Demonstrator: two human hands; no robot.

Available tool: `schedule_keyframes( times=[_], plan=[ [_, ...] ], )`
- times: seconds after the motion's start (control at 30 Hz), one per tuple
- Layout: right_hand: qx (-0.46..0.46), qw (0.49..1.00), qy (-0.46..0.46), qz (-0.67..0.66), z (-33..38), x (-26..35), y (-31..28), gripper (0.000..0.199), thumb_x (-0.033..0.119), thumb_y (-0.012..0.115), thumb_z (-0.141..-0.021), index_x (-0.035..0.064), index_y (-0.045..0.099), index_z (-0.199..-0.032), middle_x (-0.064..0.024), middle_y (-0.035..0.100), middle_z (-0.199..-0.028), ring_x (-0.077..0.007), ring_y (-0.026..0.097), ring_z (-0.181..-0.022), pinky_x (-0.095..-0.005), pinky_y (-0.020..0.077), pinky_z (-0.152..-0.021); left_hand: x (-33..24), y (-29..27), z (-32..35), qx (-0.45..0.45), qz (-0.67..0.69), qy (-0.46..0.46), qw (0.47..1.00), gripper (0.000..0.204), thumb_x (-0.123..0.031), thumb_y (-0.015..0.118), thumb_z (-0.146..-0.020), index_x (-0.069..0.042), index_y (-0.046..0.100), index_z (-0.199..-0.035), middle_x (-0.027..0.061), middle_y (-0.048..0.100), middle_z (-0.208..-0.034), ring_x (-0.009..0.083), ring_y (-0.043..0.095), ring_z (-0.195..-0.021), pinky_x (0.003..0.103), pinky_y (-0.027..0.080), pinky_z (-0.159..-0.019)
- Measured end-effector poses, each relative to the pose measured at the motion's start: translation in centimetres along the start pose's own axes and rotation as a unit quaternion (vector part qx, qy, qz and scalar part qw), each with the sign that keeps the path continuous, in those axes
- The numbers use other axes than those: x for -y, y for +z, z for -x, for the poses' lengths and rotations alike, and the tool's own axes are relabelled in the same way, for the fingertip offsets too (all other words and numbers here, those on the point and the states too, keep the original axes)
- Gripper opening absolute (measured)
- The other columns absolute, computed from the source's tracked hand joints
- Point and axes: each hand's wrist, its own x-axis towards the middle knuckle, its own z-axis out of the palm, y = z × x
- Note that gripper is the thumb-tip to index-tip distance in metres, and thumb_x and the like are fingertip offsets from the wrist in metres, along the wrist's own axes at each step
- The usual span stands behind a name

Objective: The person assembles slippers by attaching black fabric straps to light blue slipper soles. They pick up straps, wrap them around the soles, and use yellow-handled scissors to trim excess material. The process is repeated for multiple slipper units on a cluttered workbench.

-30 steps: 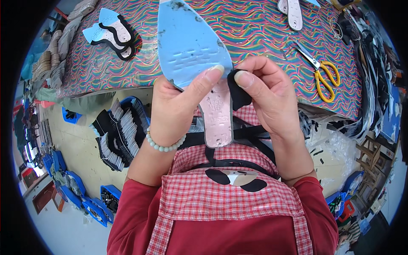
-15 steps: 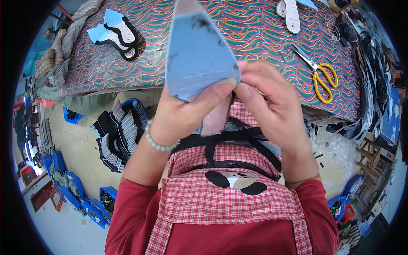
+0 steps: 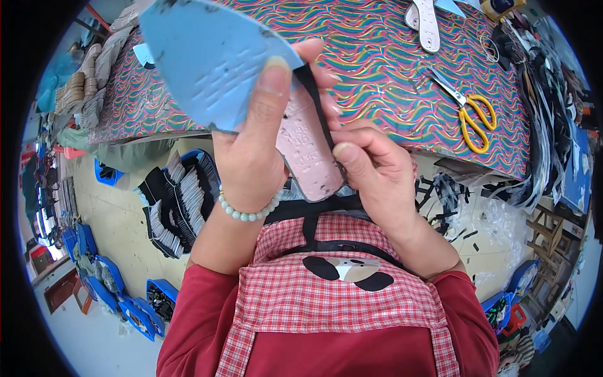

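Note:
My left hand (image 3: 254, 147) grips a shoe insole (image 3: 213, 63), blue at the toe and pink at the heel (image 3: 309, 157), raised close to the camera above my lap. Its thumb presses the blue part. A black strip (image 3: 314, 103) runs along the insole's right edge. My right hand (image 3: 370, 169) pinches that edge near the pink heel, fingertips on the black strip. A pale bead bracelet (image 3: 248, 213) circles my left wrist.
A table with a wavy multicoloured cover (image 3: 389, 69) lies ahead, carrying yellow-handled scissors (image 3: 468, 110) and a pale insole (image 3: 427, 25). Black scraps pile along its right side (image 3: 553, 94). Blue bins of black parts (image 3: 182, 201) stand on the floor at left.
The insole has been lifted nearer the camera and tilted, its toe now pointing upper left. My right hand has slid down to the pink heel's edge.

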Motion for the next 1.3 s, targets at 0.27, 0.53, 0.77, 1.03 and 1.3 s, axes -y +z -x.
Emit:
schedule_keyframes(
  times=[0.27, 0.53, 0.77, 1.03, 1.3],
  plan=[
    [-0.054, 0.87, -0.305, 0.383, -2.0, 0.1, -0.8, 0.014, 0.011, 0.07, -0.079, 0.0009, 0.061, -0.084, -0.0099, 0.062, -0.08, -0.0206, 0.059, -0.063, -0.0286, 0.0447, -0.055, 2.0, 0.6, 0.2, 0.013, -0.115, -0.046, 0.992, 0.039, -0.021, 0.052, -0.096, 0.006, 0.046, -0.124, 0.0126, 0.066, -0.092, 0.019, 0.064, -0.087, 0.031, 0.051, -0.079],
    [0.001, 0.919, -0.254, 0.301, -4.9, 2.8, -2.6, 0.015, 0.012, 0.066, -0.082, 0.0001, 0.065, -0.09, -0.0099, 0.06, -0.088, -0.0175, 0.059, -0.072, -0.0279, 0.0449, -0.058, 2.2, -0.7, -0.4, 0.148, 0.005, -0.148, 0.978, 0.032, -0.026, 0.052, -0.097, 0.002, 0.052, -0.112, 0.0068, 0.063, -0.079, 0.0136, 0.061, -0.073, 0.025, 0.048, -0.066],
    [0.065, 0.996, 0.064, -0.012, -4.1, -0.3, -3.2, 0.039, 0.011, 0.056, -0.092, 0.003, 0.049, -0.13, -0.0065, 0.059, -0.105, -0.0081, 0.057, -0.086, -0.0229, 0.0476, -0.068, 3.0, -3.2, -2.7, 0.144, 0.007, -0.083, 0.986, 0.034, -0.034, 0.042, -0.099, -0.001, 0.054, -0.096, 0.0019, 0.043, -0.058, 0.024, 0.06, -0.078, 0.047, 0.038, -0.099],
    [0.018, 0.959, -0.151, 0.24, -3.4, 2.8, -1.9, 0.025, 0.003, 0.06, -0.084, 0.0047, 0.058, -0.109, -0.0069, 0.057, -0.086, -0.0141, 0.057, -0.07, -0.0259, 0.0474, -0.061, 1.2, -2.8, -1.6, 0.132, 0.054, 0.017, 0.99, 0.031, -0.032, 0.038, -0.101, -0.007, 0.057, -0.098, 0.0006, 0.046, -0.066, 0.0205, 0.056, -0.082, 0.041, 0.041, -0.094],
    [0.057, 0.848, -0.257, 0.459, -1.0, 0.5, -1.3, 0.039, 0.026, 0.064, -0.086, 0.0017, 0.053, -0.114, -0.0158, 0.062, -0.09, -0.0309, 0.064, -0.077, -0.0372, 0.0528, -0.061, 0.8, -3.2, -0.7, 0.082, 0.35, -0.014, 0.933, 0.033, -0.036, 0.039, -0.1, -0.008, 0.057, -0.103, -0.0008, 0.048, -0.067, 0.0161, 0.056, -0.078, 0.042, 0.046, -0.089]
  ],
)
